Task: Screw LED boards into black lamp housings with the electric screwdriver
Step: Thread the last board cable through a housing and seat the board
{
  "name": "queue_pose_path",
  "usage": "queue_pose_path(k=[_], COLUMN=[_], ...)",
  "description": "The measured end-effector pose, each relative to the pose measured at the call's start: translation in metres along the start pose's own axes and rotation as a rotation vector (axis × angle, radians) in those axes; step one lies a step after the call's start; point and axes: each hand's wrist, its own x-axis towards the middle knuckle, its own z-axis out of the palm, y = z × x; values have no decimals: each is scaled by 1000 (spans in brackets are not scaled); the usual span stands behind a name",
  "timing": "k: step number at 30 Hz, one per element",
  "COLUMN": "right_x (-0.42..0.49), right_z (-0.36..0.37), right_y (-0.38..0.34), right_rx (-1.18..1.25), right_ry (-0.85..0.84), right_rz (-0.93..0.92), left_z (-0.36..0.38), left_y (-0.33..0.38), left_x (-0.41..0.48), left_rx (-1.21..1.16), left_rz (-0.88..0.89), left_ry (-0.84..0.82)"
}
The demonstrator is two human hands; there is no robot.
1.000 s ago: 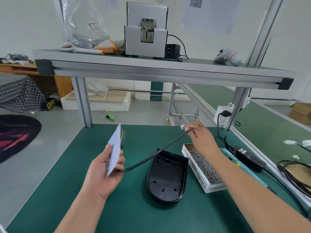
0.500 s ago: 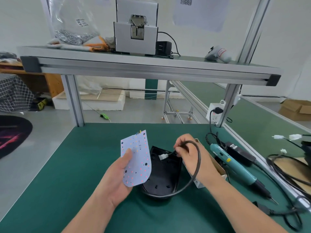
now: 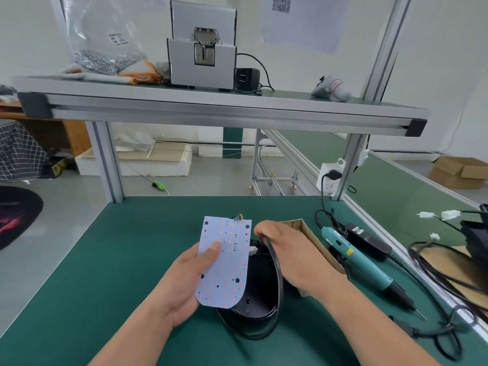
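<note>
My left hand holds a pale LED board dotted with small red and orange LEDs, its face towards me, thumb pressed on it. Coloured wires leave the board's top edge. Under and right of the board lies a black lamp housing, open side up. My right hand is closed on the board's black cable, which loops round the housing; a white connector shows beside the fingers. A teal electric screwdriver lies on the mat to the right, tip towards me.
A cardboard box of screws sits behind my right hand. Right of the screwdriver are a black power adapter, loose black cables and white connectors. An aluminium shelf spans overhead with a grey screw feeder. The green mat stretches left.
The right hand drew the cable end in from the far side and curled it round the housing. The left hand turned the board face-up and brought it over the housing's left part.
</note>
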Motion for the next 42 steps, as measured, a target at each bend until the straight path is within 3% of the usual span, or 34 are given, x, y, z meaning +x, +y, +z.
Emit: queue_pose_path(k=[4, 11, 16, 19, 28, 35, 39, 42], right_x=[-2, 0, 5, 12, 18, 20, 17, 12], right_z=[1, 3, 15, 23, 30, 41, 43, 48], right_y=[7, 15, 4, -2, -4, -8, -10, -16], right_rx=[-54, 95, 154, 128, 434, 61, 252, 242], right_ry=[-17, -15, 95, -11, 149, 146, 172, 162], right_rz=[22, 125, 82, 146, 400, 234, 305, 247], left_z=[-4, -8, -5, -5, -4, -3, -2, -2], left_y=[1, -1, -4, -5, -9, -10, -7, -4], left_x=[3, 6, 8, 8, 9, 7, 3, 2], left_rx=[-56, -96, -62, -56, -79, -61, -57, -55], left_rz=[2, -34, -26, -24, -29, 2, 7, 0], left_ry=[48, 61, 22, 19, -6, -42, -29, -40])
